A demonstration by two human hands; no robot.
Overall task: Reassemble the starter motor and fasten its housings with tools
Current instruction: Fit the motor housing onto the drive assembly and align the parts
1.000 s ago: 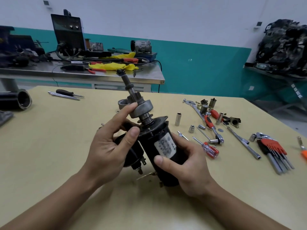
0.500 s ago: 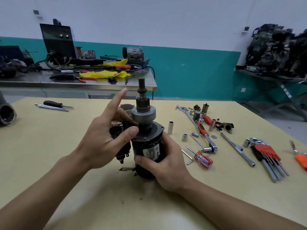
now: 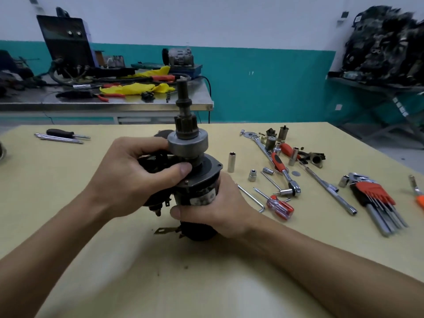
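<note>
The starter motor (image 3: pixel 202 187) stands upright on the yellow table (image 3: pixel 68 203), a black cylinder with a pale label. Its shaft with the pinion gear and grey clutch drum (image 3: pixel 187 143) points straight up. My right hand (image 3: pixel 218 207) grips the motor body from the right, low down. My left hand (image 3: pixel 135 175) is curled round the black solenoid (image 3: pixel 156 161) on the motor's left side, thumb pressed under the clutch drum. Most of the solenoid is hidden by my fingers. A brass terminal tab (image 3: pixel 164 230) sticks out at the base.
To the right lie a ratchet wrench (image 3: pixel 284 171), sockets (image 3: pixel 231 161), a red-handled screwdriver (image 3: pixel 277 204), a long extension bar (image 3: pixel 328 187), a hex key set (image 3: pixel 376 198) and small motor parts (image 3: pixel 314 158). A black-handled screwdriver (image 3: pixel 62 134) lies far left. A cluttered steel bench (image 3: pixel 114 104) stands behind.
The motor went from tilted in the air to standing upright on the table. My left hand closed from an open, finger-raised pose onto the solenoid. The right hand keeps its grip.
</note>
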